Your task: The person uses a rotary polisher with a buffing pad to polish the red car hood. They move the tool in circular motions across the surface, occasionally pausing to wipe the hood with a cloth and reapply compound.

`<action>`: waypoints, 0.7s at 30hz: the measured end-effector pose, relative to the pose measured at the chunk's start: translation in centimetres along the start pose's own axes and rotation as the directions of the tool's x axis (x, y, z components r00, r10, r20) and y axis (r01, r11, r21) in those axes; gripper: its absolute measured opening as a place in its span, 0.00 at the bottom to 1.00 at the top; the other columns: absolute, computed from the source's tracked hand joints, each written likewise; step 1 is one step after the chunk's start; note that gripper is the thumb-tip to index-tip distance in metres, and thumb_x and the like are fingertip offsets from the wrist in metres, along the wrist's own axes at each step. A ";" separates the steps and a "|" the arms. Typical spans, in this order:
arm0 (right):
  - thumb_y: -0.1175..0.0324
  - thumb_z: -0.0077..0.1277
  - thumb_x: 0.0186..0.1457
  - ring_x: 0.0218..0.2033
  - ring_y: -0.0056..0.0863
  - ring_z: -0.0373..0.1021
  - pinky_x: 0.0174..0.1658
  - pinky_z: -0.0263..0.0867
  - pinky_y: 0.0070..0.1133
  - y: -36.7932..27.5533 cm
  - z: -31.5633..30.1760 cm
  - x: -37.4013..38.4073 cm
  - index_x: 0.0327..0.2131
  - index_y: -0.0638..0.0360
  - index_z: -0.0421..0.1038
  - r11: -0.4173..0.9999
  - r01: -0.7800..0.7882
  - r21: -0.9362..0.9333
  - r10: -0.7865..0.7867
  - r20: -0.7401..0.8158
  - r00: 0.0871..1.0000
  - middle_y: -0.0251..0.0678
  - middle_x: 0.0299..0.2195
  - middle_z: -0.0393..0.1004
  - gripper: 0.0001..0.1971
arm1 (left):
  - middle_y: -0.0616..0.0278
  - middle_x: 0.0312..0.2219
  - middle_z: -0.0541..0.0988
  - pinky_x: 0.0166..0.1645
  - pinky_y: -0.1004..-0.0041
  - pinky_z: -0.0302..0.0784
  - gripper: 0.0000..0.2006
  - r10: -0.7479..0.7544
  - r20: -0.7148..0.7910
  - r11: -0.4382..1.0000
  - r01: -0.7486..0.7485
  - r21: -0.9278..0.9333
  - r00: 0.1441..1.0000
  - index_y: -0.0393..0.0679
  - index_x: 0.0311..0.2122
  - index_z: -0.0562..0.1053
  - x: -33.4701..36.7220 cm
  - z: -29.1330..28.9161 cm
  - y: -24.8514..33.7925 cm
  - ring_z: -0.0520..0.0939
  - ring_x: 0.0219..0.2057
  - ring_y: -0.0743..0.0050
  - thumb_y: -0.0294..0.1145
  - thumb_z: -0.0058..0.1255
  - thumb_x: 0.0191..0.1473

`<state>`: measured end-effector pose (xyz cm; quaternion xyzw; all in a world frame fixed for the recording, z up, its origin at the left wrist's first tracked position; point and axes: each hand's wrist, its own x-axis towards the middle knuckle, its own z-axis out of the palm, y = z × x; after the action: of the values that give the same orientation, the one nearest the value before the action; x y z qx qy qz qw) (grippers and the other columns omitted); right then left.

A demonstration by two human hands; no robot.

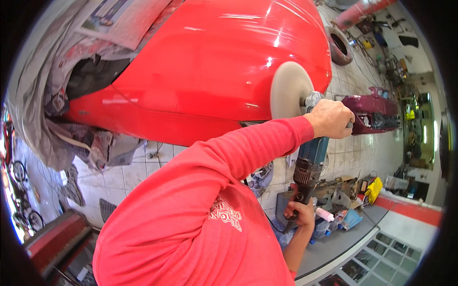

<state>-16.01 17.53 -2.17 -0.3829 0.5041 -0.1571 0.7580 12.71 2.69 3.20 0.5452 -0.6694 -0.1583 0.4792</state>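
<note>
A blue and black polisher is held in both hands. My left hand is closed around its front grip, beside the metal head. My right hand is closed around the black rear handle. The polisher's round, pale pad stands tilted against the glossy red car body panel, near its front corner. The pad's face is turned to the paint and hidden from view. White streaks and light reflections show on the red panel. My left sleeve crosses in front of the car's lower side.
Grey sheeting covers the car's left part. A tyre and a dark purple bumper lie on the tiled floor beyond. At lower right, a grey bench carries a pink bottle, a yellow cloth and clutter.
</note>
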 end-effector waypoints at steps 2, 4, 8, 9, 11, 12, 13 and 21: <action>0.82 0.61 0.46 0.17 0.28 0.71 0.23 0.69 0.29 1.1 1.7 0.6 0.58 0.69 0.70 0.997 0.035 -0.064 -0.034 0.013 0.999 0.36 0.23 0.73 0.32 | 0.49 0.31 0.88 0.44 0.54 0.86 0.20 -0.005 -0.032 1.000 0.005 -0.012 0.999 0.53 0.47 0.87 -2.1 -2.7 -0.4 0.90 0.35 0.46 0.51 0.62 0.53; 0.80 0.62 0.47 0.18 0.27 0.71 0.23 0.68 0.28 1.7 3.9 1.1 0.51 0.68 0.72 0.983 0.045 -0.176 -0.037 0.049 0.998 0.35 0.22 0.73 0.24 | 0.50 0.29 0.87 0.43 0.54 0.85 0.18 -0.025 -0.060 1.000 0.024 -0.017 0.998 0.52 0.48 0.87 -4.9 -6.6 -1.1 0.89 0.32 0.46 0.48 0.62 0.55; 0.77 0.63 0.49 0.19 0.23 0.71 0.24 0.66 0.26 1.3 9.4 2.7 0.36 0.63 0.73 0.842 -0.032 -0.538 0.117 0.124 0.985 0.33 0.21 0.75 0.11 | 0.50 0.28 0.87 0.39 0.59 0.85 0.17 0.017 -0.257 0.999 -0.007 0.038 0.966 0.49 0.49 0.86 -11.8 -15.2 -1.2 0.89 0.30 0.49 0.42 0.64 0.57; 0.74 0.64 0.51 0.18 0.21 0.69 0.23 0.64 0.25 1.3 11.1 3.0 0.32 0.62 0.74 0.798 0.001 -0.602 0.106 0.143 0.984 0.33 0.20 0.74 0.08 | 0.50 0.28 0.87 0.39 0.61 0.86 0.17 0.015 -0.298 0.999 0.001 0.053 0.955 0.48 0.50 0.86 -13.5 -17.2 -1.0 0.89 0.30 0.51 0.39 0.65 0.57; 0.72 0.64 0.51 0.27 0.25 0.74 0.33 0.70 0.27 1.0 13.8 3.4 0.45 0.62 0.76 0.746 0.069 -0.663 0.120 0.235 0.965 0.34 0.27 0.78 0.16 | 0.54 0.35 0.89 0.41 0.66 0.87 0.17 -0.084 -0.252 0.996 0.092 0.019 0.964 0.39 0.53 0.83 -16.7 -21.3 -0.7 0.90 0.32 0.70 0.28 0.66 0.59; 0.72 0.64 0.51 0.32 0.26 0.76 0.39 0.72 0.28 1.3 15.4 3.6 0.50 0.61 0.76 0.732 0.147 -0.665 0.077 0.295 0.952 0.35 0.31 0.79 0.21 | 0.56 0.38 0.89 0.45 0.67 0.86 0.17 -0.158 -0.262 0.987 0.151 -0.047 0.952 0.37 0.54 0.83 -18.1 -22.9 -0.2 0.89 0.36 0.73 0.27 0.64 0.61; 0.72 0.65 0.50 0.31 0.24 0.75 0.36 0.72 0.27 1.8 17.0 3.9 0.48 0.61 0.76 0.748 0.243 -0.617 0.005 0.371 0.928 0.34 0.31 0.79 0.20 | 0.55 0.41 0.88 0.50 0.69 0.84 0.17 -0.179 -0.279 0.982 0.187 0.000 0.943 0.35 0.54 0.82 -19.2 -24.6 0.1 0.88 0.42 0.73 0.27 0.64 0.61; 0.70 0.64 0.48 0.39 0.27 0.74 0.47 0.71 0.28 -0.3 18.7 4.1 0.54 0.60 0.74 0.775 0.281 -0.566 0.084 0.532 0.842 0.33 0.35 0.78 0.27 | 0.56 0.45 0.87 0.55 0.72 0.81 0.23 -0.316 -0.230 0.947 0.321 -0.015 0.920 0.34 0.59 0.79 -20.0 -28.4 2.1 0.85 0.46 0.77 0.23 0.65 0.57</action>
<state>2.41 22.65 -0.86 -0.6666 0.2766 0.0894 0.6864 33.57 29.89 9.31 0.6669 -0.5137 -0.1623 0.5148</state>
